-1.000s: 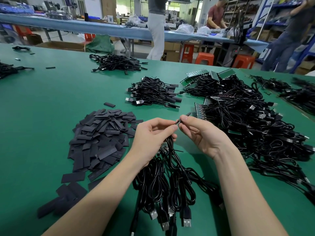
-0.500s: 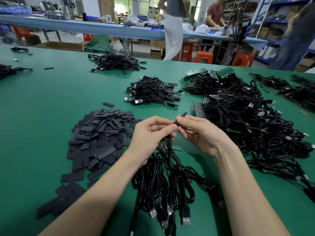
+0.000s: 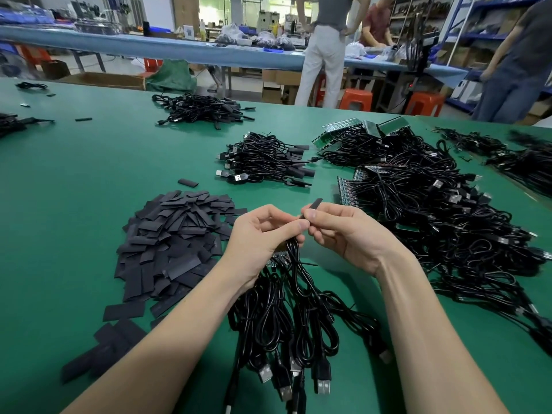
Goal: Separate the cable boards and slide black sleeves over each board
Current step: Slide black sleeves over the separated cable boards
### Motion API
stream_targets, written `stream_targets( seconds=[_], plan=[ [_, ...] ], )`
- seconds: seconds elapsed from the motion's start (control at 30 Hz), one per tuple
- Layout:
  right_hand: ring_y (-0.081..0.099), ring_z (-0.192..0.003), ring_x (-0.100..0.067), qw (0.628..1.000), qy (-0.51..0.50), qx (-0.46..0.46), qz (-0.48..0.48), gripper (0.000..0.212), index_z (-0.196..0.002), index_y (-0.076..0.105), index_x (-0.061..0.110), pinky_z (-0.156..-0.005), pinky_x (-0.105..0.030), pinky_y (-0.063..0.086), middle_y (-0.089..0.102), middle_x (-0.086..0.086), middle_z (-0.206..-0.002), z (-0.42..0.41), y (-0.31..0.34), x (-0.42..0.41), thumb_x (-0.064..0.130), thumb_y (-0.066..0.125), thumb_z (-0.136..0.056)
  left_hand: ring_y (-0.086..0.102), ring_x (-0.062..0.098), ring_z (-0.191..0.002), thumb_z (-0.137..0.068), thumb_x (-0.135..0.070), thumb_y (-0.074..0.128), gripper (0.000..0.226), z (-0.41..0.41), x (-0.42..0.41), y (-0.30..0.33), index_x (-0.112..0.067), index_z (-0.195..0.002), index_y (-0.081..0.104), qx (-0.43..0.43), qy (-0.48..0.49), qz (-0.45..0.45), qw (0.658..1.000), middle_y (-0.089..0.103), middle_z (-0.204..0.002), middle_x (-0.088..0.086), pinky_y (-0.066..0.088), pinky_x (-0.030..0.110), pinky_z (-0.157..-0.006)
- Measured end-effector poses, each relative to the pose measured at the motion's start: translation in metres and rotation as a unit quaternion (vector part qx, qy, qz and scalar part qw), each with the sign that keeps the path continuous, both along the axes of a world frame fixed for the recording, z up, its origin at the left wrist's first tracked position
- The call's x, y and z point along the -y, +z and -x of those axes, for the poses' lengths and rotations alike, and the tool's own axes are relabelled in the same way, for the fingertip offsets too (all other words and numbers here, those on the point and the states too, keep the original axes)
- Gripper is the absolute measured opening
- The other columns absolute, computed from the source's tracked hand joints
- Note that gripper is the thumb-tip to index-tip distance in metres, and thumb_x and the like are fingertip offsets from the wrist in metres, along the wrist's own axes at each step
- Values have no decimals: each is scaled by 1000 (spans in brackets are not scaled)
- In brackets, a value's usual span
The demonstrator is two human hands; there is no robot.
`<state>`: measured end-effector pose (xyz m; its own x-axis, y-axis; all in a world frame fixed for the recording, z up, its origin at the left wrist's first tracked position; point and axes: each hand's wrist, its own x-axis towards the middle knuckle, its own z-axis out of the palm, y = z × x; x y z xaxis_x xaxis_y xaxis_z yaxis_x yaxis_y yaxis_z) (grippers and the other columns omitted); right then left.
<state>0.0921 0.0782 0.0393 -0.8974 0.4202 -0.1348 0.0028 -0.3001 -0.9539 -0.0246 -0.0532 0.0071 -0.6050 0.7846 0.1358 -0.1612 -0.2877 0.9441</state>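
My left hand (image 3: pixel 263 234) grips a bundle of black USB cables (image 3: pixel 286 318) whose small green boards (image 3: pixel 276 258) peek out under my palm. My right hand (image 3: pixel 343 231) pinches a black sleeve (image 3: pixel 313 204) that sticks up past my thumb, right against the fingertips of my left hand. The board inside the sleeve is hidden by my fingers. A heap of loose black sleeves (image 3: pixel 176 237) lies just left of my left hand on the green table (image 3: pixel 74 204).
A large tangle of cables with joined green board strips (image 3: pixel 418 210) lies to the right. Sleeved cables sit in piles ahead (image 3: pixel 263 159) and farther back (image 3: pixel 203 110). More cables line the right edge (image 3: pixel 522 162). People stand at a blue bench behind the table.
The black sleeve now sticks out farther above my right thumb. Both hands stay together at the same spot over the bundle.
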Motion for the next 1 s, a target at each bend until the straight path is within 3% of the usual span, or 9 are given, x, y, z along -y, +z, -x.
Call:
stream_targets(
  seconds=[0.1, 0.27, 0.4, 0.6, 0.67, 0.83, 1.0],
  plan=[
    [67, -68, -11, 998, -34, -23, -51, 18, -92, 77, 10, -68, -18, 56, 73, -8, -82, 3, -1, 2, 17, 80, -75, 70, 20, -62, -68, -14, 83, 21, 0, -1, 1, -6, -80, 69, -4, 6, 0, 1000, 74, -74, 18, 56, 23, -65],
    [73, -83, -17, 970, -126, -118, -169, 35, -118, 67, 9, -79, -27, 59, 77, -11, -85, 17, -1, 12, -2, 74, -85, 70, 19, -62, -83, -6, 76, 12, 1, -2, 2, -9, -86, 65, 37, 11, 16, 999, 75, -75, 15, 53, 19, -59],
    [73, -82, -19, 962, -140, -137, -189, 29, -114, 71, 9, -77, -30, 60, 77, -15, -88, 19, -2, 14, -2, 73, -87, 71, 21, -65, -84, -6, 76, 11, 2, -2, 2, -7, -88, 65, 45, 10, 16, 999, 75, -77, 16, 56, 22, -64],
    [72, -78, -23, 962, -159, -121, -185, 27, -113, 72, 5, -85, -44, 61, 76, -17, -84, 18, -3, 13, 2, 76, -86, 71, 22, -64, -84, -5, 77, 9, 2, -2, 0, -6, -87, 68, 39, 17, 24, 999, 75, -79, 18, 56, 22, -64],
    [73, -79, -23, 960, -160, -123, -192, 27, -113, 72, 6, -85, -44, 61, 76, -17, -84, 18, -3, 14, 2, 76, -86, 71, 21, -64, -85, -4, 77, 9, 2, -2, 0, -5, -87, 69, 41, 17, 24, 999, 75, -78, 18, 55, 20, -62],
    [75, -84, -23, 956, -157, -129, -212, 38, -122, 67, 14, -75, -29, 60, 78, -13, -88, 20, -1, 16, 5, 77, -87, 71, 21, -66, -86, -5, 76, 9, 3, -3, -1, -6, -87, 68, 44, 15, 21, 999, 75, -78, 17, 57, 24, -67],
    [75, -82, -22, 951, -149, -137, -233, 32, -117, 69, 13, -73, -31, 60, 78, -14, -88, 21, 1, 17, 2, 75, -87, 70, 20, -66, -86, -6, 75, 9, 4, -3, -1, -6, -88, 67, 40, 15, 23, 999, 75, -78, 16, 55, 23, -67]
  ],
)
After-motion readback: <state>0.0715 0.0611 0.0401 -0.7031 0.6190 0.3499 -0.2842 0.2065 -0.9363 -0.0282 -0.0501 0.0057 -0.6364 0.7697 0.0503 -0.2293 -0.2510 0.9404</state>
